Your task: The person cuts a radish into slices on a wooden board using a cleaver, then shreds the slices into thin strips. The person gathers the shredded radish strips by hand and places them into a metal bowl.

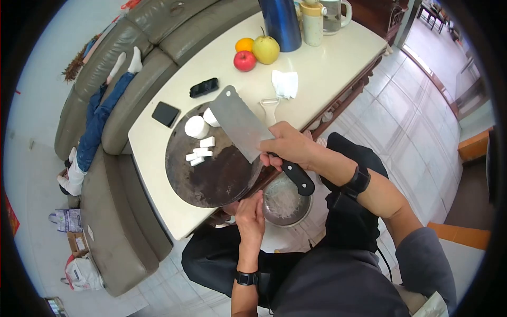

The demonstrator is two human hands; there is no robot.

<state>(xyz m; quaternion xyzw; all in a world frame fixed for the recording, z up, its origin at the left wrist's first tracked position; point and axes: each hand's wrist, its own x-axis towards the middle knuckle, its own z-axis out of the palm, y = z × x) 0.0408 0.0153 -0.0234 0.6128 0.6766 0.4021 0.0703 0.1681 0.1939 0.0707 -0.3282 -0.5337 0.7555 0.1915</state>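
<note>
My right hand (288, 147) is closed round a cleaver (237, 121) where the blade meets the black handle. The wide blade is raised over the right side of a dark round chopping board (222, 174). On the board lie a thick round white chunk (196, 127), a second white chunk (211, 117) partly behind the blade, and several small cut white sticks (199, 154). My left hand (250, 214) is by the board's near edge, fingers drawn together; I cannot tell what they hold. Beside it, below the table edge, stands a metal bowl (288, 208) with pale contents.
A peeler (270, 108) and white tissue (285, 84) lie right of the blade. Beyond the board are a phone (166, 114) and a black case (204, 87). Farther back stand fruit (265, 49) and a blue flask (281, 24). A person's legs (108, 103) rest on the sofa (119, 211).
</note>
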